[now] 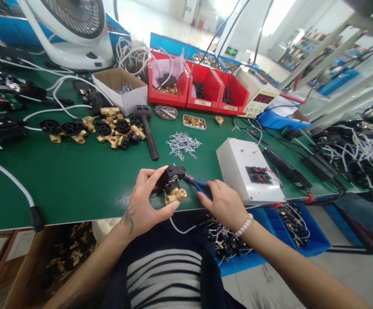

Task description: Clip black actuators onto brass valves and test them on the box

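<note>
Near the front edge of the green table, my left hand (146, 201) grips a brass valve (175, 196) with a black housing (174, 172) on top. A small wire clip (172, 179) shows on the black part. My right hand (223, 204) is closed around blue-handled pliers (201, 187), whose tip reaches the right side of the black housing. Whether the jaws are touching the clip cannot be made out. A white cable hangs below the valve. Beyond my hands lies a loose pile of wire clips (183, 144).
A black mallet (148, 133) lies beside several brass valves (117, 128). To the right stands a grey box with switches (247, 171). Red bins (202, 88), a white carton (122, 90) and a fan (73, 30) line the back. Blue bins (241, 262) with cabled parts sit below the edge.
</note>
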A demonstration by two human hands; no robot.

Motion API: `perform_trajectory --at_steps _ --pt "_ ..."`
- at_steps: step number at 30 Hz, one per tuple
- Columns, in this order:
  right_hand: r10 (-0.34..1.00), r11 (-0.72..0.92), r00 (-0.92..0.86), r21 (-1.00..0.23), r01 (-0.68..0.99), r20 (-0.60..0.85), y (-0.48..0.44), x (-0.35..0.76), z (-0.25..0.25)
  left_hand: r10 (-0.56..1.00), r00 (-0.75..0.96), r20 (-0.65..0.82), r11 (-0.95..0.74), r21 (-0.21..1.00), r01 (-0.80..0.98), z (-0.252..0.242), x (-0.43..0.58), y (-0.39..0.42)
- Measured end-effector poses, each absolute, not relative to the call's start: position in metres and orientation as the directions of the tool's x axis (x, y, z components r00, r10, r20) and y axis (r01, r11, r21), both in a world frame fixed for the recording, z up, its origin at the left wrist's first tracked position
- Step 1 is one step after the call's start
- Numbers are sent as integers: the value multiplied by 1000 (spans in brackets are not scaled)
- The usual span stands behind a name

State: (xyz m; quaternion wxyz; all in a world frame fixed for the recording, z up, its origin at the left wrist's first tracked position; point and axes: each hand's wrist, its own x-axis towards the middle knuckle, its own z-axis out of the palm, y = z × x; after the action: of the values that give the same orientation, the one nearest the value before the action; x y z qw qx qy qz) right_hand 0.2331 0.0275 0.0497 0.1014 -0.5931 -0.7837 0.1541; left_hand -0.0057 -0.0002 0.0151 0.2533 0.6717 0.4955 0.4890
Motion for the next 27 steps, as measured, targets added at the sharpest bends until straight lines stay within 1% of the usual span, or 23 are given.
perform_trajectory --at_steps 2,3,4,5,6,7,8,9,11,12,13,15,16,17,18,19,21,22,23,24,25,26,27 --pt "956 108 -258 -650 752 -140 31 233 66 916 37 399 -378 830 409 15 -6 0" --pt "937 48 -297 -775 630 -183 33 233 76 917 40 397 -378 834 401 16 -7 0" --pt "919 2 -345 -872 489 -191 33 233 87 918 45 394 -379 838 391 16 -7 0" --pt "913 -24 -377 -940 340 -159 34 233 97 918 50 393 -382 843 380 16 -7 1" --pt "922 -26 -375 -980 196 -100 34 232 106 917 53 394 -385 847 367 16 -8 1" --pt "941 15 -339 -995 97 -19 34 231 114 916 56 397 -389 849 357 16 -8 1" --pt "959 108 -271 -992 69 85 34 229 118 916 59 397 -392 851 349 16 -8 1" --pt "961 221 -193 -970 97 200 35 228 120 915 64 397 -394 852 345 16 -8 1" --pt "912 410 -94 -873 264 400 36 224 114 918 77 390 -392 854 343 16 -9 2" --pt "889 453 -127 -806 380 440 37 223 109 920 82 384 -388 856 341 15 -9 2" --pt "879 474 -218 -730 493 424 38 223 104 922 84 377 -382 861 336 15 -9 2" --pt "861 502 -439 -570 650 258 40 224 98 927 79 366 -371 872 320 14 -9 1" --pt "842 521 -508 -515 681 181 41 226 98 929 77 362 -367 877 311 14 -9 1" --pt "833 532 -528 -491 689 162 42 227 100 930 76 361 -366 879 304 14 -9 1" --pt "842 530 -496 -503 682 214 42 229 102 929 77 361 -367 880 302 14 -9 1" --pt "856 517 -415 -544 661 308 43 230 105 928 79 364 -370 878 303 14 -9 1" --pt "844 508 -183 -642 575 504 44 231 109 926 87 369 -376 871 315 16 -9 1" --pt "818 518 -83 -667 535 569 44 230 109 925 90 369 -378 868 322 16 -9 2" --pt "804 531 -59 -670 519 591 44 230 108 925 91 370 -379 866 325 17 -9 2" --pt "813 538 -128 -650 536 568 45 229 106 925 94 367 -377 867 327 17 -9 2" --pt "829 543 -256 -610 577 497 45 228 105 926 95 365 -375 868 325 17 -9 2" --pt "834 552 -395 -556 621 386 46 228 104 927 94 362 -372 871 322 17 -9 2" --pt "825 560 -494 -507 655 273 46 228 105 928 94 360 -370 873 317 17 -9 2"
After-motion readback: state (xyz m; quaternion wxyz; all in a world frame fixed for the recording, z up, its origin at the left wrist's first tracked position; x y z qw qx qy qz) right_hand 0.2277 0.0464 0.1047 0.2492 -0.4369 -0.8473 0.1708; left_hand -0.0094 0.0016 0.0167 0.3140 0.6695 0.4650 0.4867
